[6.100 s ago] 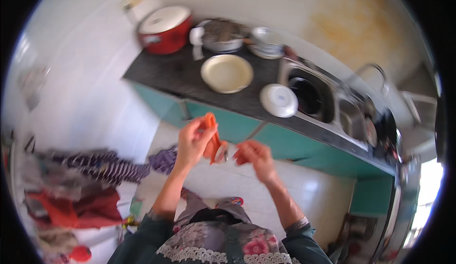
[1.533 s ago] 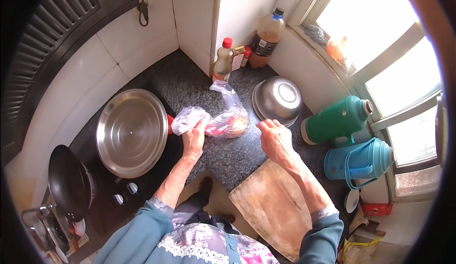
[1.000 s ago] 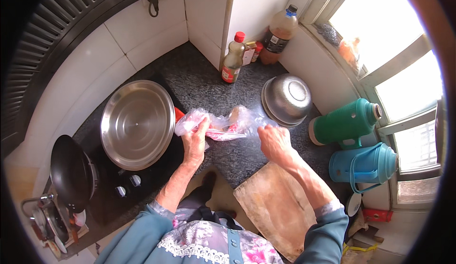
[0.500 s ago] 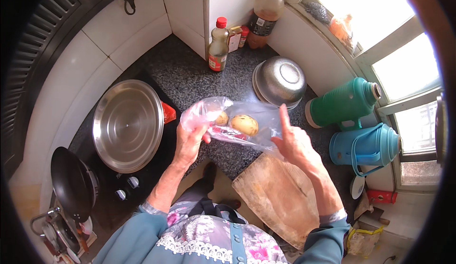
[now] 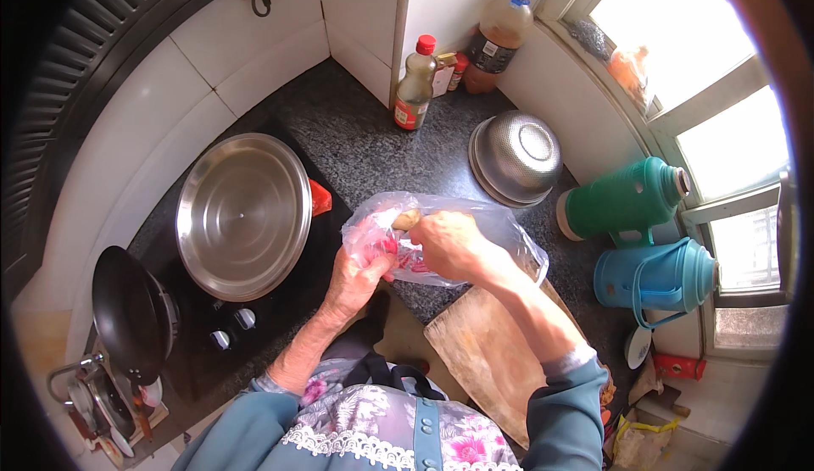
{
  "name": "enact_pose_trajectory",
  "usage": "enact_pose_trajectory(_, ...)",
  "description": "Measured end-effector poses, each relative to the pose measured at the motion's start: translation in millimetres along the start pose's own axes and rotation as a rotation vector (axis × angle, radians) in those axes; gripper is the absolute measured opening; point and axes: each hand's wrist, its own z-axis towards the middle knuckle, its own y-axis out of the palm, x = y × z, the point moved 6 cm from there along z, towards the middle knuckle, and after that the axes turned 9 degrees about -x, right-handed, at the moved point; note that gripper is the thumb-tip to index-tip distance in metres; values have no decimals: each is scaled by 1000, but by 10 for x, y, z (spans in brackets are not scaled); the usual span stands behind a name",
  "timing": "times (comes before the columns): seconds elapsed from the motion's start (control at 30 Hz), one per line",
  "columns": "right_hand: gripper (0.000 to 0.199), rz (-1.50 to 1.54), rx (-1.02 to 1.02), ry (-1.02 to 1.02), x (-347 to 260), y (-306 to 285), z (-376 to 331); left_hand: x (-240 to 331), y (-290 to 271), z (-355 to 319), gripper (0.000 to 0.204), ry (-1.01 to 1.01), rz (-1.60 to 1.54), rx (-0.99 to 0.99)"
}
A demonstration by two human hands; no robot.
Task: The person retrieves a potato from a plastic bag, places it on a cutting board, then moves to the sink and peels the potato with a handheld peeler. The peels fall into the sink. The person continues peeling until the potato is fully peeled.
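Note:
A clear plastic bag [image 5: 509, 225] with pink-red print hangs between my hands above the counter. My left hand [image 5: 356, 283] is closed on the bag's left end, bunching the film in its fingers. One potato [image 5: 405, 219], yellowish, shows inside the bag close to my right fingertips. My right hand [image 5: 454, 246] reaches into the bag with its fingers curled; what they grip is hidden under the hand. Below the bag, a worn wooden cutting board [image 5: 483, 348] lies at the counter's near edge.
A hob with a large steel lid [image 5: 242, 217] and a black wok [image 5: 127, 318] is at left. An upturned steel colander [image 5: 521, 153], an oil bottle [image 5: 414, 89] and a big plastic bottle [image 5: 492, 43] stand behind. Green [image 5: 623, 200] and blue [image 5: 653, 276] thermos flasks line the right.
My right hand has gone from the bag's right edge, index finger raised, into the bag, with its fingers now curled. The larger potato has disappeared from sight there. My view has shifted slightly.

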Motion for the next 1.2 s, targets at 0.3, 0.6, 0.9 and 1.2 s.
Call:
enact_pose_trajectory(0.3, 28, 158, 162, -92, 414, 761, 1026, -22, 39, -100, 44, 30, -151, -24)
enact_pose_trajectory(0.6, 23, -153, 68, 27, 354, 993, 1047, -253, -224, -115, 29, -32, -124, 90)
enact_pose_trajectory(0.9, 44, 507, -101, 226, 305, 328, 164, -205, -629, 12, 11, 86, 428, 327)
enact_pose_trajectory(1.2, 74, 1289, 216, -268, 329, 140, -1182, -195, -462, 87, 31, 67, -195, 131)
